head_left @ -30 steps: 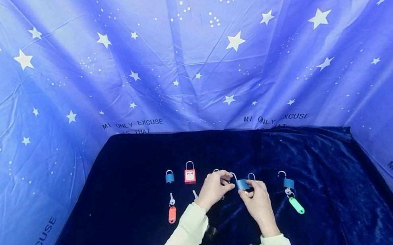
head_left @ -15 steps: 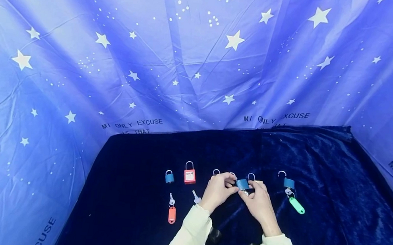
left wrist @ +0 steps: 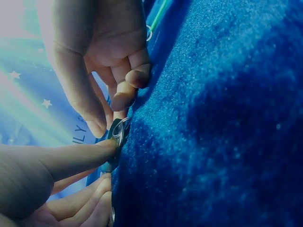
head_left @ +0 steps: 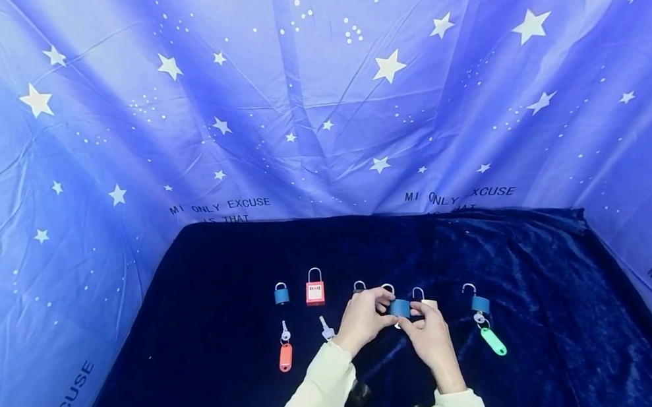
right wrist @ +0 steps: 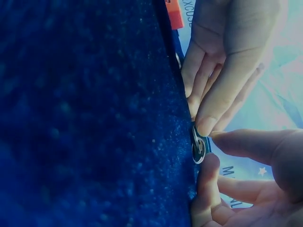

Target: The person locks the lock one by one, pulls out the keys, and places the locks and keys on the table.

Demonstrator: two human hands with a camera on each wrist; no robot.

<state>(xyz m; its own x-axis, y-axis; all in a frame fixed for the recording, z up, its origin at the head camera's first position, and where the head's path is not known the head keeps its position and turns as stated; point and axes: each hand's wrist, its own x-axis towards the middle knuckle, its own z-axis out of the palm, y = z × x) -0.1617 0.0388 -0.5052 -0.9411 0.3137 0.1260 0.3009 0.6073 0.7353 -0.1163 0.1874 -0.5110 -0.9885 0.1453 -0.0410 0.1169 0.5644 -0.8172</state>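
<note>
A small blue padlock (head_left: pixel 400 308) lies at the middle of the row, its shackle (head_left: pixel 388 288) offset to the left. My left hand (head_left: pixel 363 317) grips its left side, thumb at the lower edge and forefinger near the shackle. From the other side, my right hand (head_left: pixel 430 337) holds its right edge between thumb and fingers. Both thumbs nearly meet below the lock. In the right wrist view, a metal key ring (right wrist: pixel 199 153) hangs at the lock's underside; the left wrist view shows the same ring (left wrist: pixel 122 128) beside the left thumb. Most of the key is hidden.
Leftward stand a blue padlock (head_left: pixel 282 294), a red padlock (head_left: pixel 315 292), a key with an orange tag (head_left: pixel 285 357) and another key (head_left: pixel 326 328). Rightward lie a partly hidden pale-bodied padlock (head_left: pixel 430 303) and an unlatched blue padlock (head_left: pixel 480 305) with a green tag (head_left: pixel 493 341). Dark velvet (head_left: pixel 213 364) covers the table.
The blue padlock has turned from tilted to nearly level and shifted slightly left. My left hand has moved a little right, its thumb now at the lock's lower edge.
</note>
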